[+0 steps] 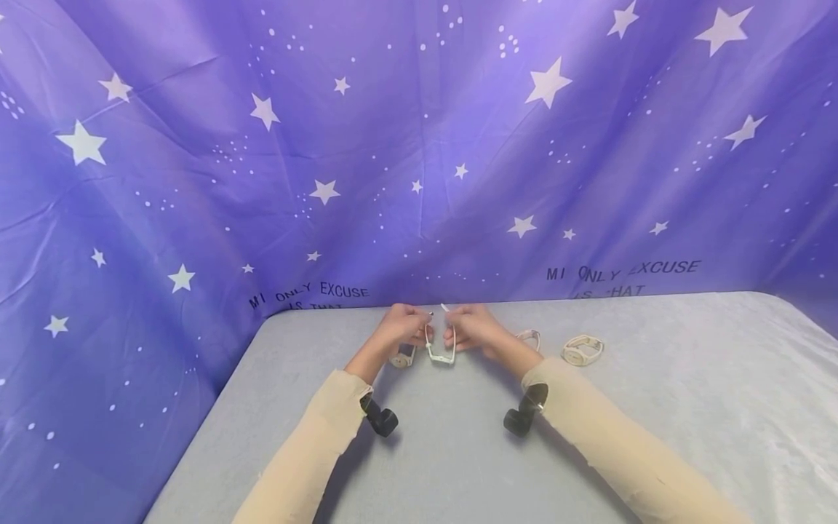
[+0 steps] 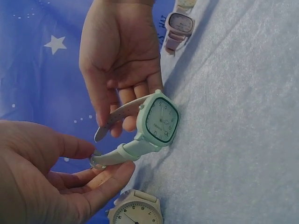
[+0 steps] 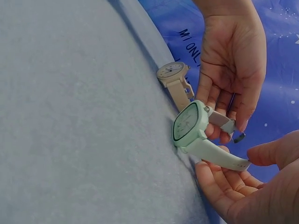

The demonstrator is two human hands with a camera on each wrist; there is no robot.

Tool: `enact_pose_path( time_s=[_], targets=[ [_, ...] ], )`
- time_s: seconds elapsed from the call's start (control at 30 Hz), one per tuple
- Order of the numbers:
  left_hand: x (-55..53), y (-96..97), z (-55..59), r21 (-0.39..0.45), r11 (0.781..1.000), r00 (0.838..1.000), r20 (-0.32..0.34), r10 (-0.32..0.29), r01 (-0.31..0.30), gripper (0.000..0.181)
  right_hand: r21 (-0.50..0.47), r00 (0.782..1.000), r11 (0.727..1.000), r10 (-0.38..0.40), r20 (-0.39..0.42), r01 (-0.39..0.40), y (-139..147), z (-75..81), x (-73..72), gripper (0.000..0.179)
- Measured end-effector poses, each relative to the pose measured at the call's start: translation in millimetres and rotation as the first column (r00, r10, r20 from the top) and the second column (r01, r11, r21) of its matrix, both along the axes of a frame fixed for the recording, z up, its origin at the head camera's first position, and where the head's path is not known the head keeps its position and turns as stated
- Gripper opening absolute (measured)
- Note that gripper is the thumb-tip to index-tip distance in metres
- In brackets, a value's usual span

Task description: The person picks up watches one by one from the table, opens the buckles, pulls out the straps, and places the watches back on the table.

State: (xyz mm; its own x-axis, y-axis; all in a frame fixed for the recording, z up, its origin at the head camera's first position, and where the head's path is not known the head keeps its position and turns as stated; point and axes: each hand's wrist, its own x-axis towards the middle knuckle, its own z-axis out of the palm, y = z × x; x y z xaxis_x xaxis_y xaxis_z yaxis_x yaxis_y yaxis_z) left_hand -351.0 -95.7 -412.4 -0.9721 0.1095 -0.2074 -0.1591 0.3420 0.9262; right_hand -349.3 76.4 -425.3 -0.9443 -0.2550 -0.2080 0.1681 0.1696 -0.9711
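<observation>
A mint-green wristwatch [image 2: 161, 121] with a rounded-square dial is held between both hands, its strap unfastened and its two ends raised. My left hand [image 1: 407, 325] pinches the buckle end of the strap [image 2: 124, 155] between thumb and fingers. Opposite it, my right hand [image 1: 476, 326] grips the holed end of the strap [image 3: 224, 158] close to its tip. The watch case hangs low between the hands, close over the tabletop. A beige round-dialled watch [image 2: 136, 213] lies beside my left hand.
A pink watch [image 2: 181, 23] lies behind the right wrist, partly hidden in the head view. Farther right rests a cream watch [image 1: 581, 351] with its strap looped. The grey cloth-covered table [image 1: 445, 451] ends at a purple star-patterned curtain [image 1: 406, 145].
</observation>
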Motion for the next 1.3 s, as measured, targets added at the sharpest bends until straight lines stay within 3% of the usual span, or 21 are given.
enact_pose_path(
  time_s=[0.27, 0.53, 0.83, 1.13, 1.3],
  targets=[
    [-3.4, 2.9, -1.7, -0.048, 0.999, 1.0, -0.03, 0.003, -0.005, 0.028, 0.021, 1.0, 1.0, -0.007, 0.013, 0.007, -1, -5.0, -4.5, 0.04],
    [-8.5, 5.0, -1.6, -0.157, 0.987, 0.998, -0.058, 0.023, -0.032, 0.023, 0.025, 1.0, 1.0, 0.006, 0.027, -0.007, 1, -7.8, -4.3, 0.038],
    [-10.3, 7.6, 4.1, -0.293, 0.955, 0.996, -0.09, 0.03, -0.055, 0.016, 0.043, 0.999, 0.998, -0.049, 0.0, 0.049, -5, -9.9, -8.8, 0.034],
    [-17.0, 10.1, 3.0, -0.399, 0.912, 0.991, -0.125, 0.047, -0.094, 0.006, 0.166, 0.99, 0.978, -0.115, -0.075, 0.126, -11, -15.1, -11.3, 0.031],
    [-20.7, 8.4, 3.0, -0.392, 0.916, 0.992, -0.118, 0.041, -0.085, 0.005, 0.199, 0.987, 0.969, -0.131, -0.091, 0.147, -11, -14.3, -12.1, 0.03]
  ],
)
